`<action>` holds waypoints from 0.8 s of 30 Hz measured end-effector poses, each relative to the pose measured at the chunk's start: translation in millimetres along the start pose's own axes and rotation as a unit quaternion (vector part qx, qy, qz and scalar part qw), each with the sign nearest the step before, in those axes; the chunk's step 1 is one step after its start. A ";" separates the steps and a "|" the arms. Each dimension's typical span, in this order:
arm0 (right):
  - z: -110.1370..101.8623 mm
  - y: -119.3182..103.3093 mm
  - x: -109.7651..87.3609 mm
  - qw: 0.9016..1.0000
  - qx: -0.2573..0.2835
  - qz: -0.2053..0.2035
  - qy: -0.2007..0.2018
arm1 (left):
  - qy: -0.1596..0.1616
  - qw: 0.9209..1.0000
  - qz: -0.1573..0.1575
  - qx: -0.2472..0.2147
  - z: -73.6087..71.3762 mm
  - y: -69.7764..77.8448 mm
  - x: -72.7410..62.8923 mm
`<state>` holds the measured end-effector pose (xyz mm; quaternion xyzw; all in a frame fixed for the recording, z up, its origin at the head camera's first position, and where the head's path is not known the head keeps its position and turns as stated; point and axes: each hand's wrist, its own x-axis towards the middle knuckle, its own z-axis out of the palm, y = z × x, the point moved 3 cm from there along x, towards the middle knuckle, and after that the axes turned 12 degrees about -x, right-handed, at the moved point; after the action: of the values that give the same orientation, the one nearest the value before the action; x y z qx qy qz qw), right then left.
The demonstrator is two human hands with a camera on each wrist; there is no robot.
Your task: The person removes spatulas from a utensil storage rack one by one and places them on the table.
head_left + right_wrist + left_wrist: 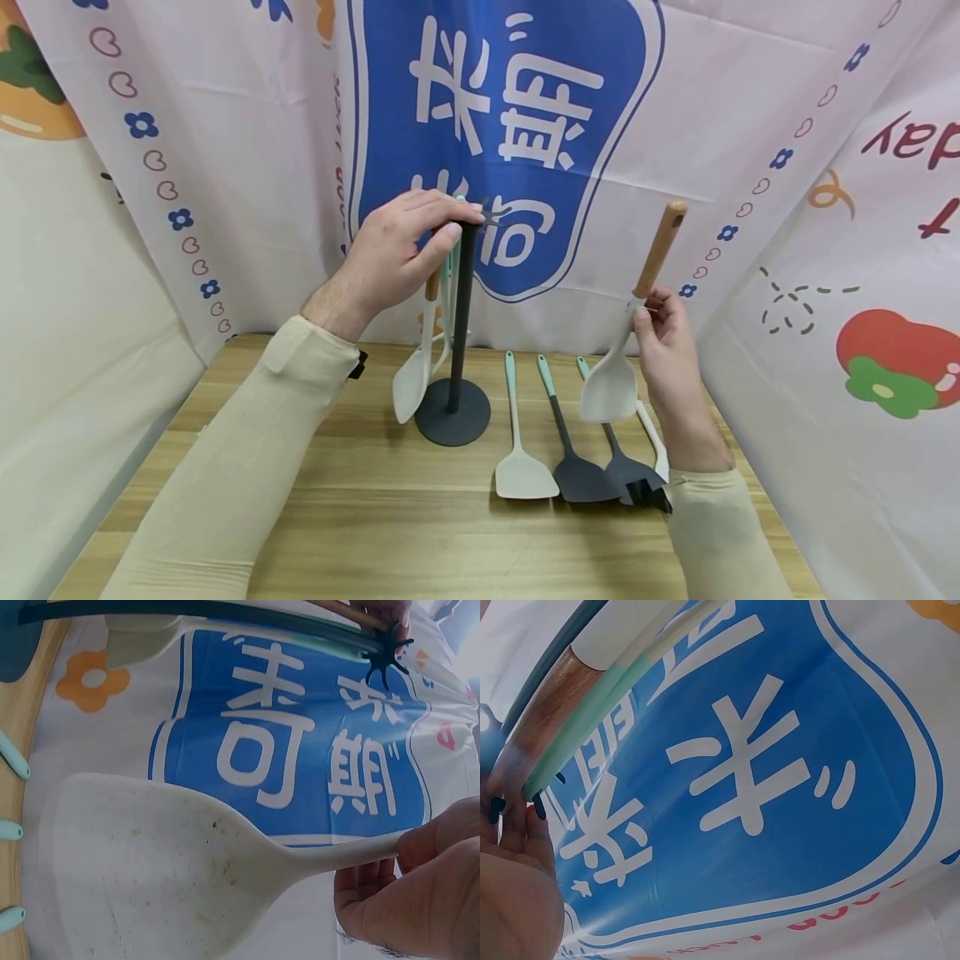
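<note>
My right hand pinches a white spatula by its neck, just below the wooden handle. Its broad blade hangs downward above the table and fills the lower left of the right wrist view, with small specks on it. At the top of a dark utensil stand, my left hand grips around the hooks, fingers over the top and thumb below. A white spatula with a wooden handle and a mint-handled utensil hang there, their upper ends partly hidden by that hand.
On the wooden table, right of the stand's round base, lie a white turner, a dark grey turner and another dark turner. A white utensil is partly behind my right wrist. A printed cloth hangs close behind.
</note>
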<state>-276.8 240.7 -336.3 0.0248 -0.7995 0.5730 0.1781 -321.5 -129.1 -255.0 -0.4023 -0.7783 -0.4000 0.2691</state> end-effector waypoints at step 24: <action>-67.5 55.1 27.1 0.991 -0.037 0.104 0.073 | 0.001 1.000 -0.003 0.003 -0.1 0.7 -0.4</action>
<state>-298.3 326.4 -358.9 -0.1070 -0.8032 0.5589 0.1763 -320.7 -129.1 -255.0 -0.3989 -0.7801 -0.3993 0.2699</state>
